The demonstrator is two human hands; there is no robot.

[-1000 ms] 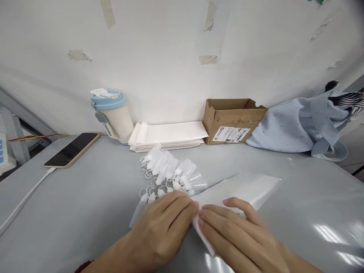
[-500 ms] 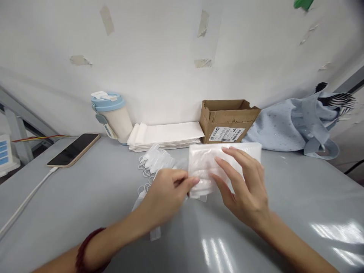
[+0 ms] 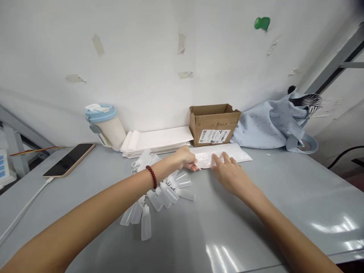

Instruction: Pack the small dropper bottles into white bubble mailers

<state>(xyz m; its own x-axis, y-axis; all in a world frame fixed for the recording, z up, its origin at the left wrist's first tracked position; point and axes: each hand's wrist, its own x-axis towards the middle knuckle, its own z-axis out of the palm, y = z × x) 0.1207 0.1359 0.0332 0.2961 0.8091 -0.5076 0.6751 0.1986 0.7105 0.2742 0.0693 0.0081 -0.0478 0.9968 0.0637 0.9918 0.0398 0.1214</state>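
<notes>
A shiny white plastic packet [image 3: 239,152] lies on the table just in front of the cardboard box. My left hand [image 3: 186,158] is closed on its left end; a red bead bracelet is round that wrist. My right hand [image 3: 229,172] rests its bent, separated fingertips on the packet's near side, not closed round it. Beneath and beside my left forearm is a loose heap of small clear plastic bottles [image 3: 146,223], several with loops at their tops. Part of the heap is hidden by that arm.
Behind the bottles lies a stack of white envelopes [image 3: 159,138], with an open cardboard box [image 3: 213,121] beside it. A blue-lidded tumbler [image 3: 109,129] and a phone [image 3: 69,161] on a white cable stand left. A light-blue cloth bag [image 3: 264,125] leans at the right.
The packet has gone from raised and facing me to lying lower and flatter near the box. Both hands moved away from me with it. More bottles now show.
</notes>
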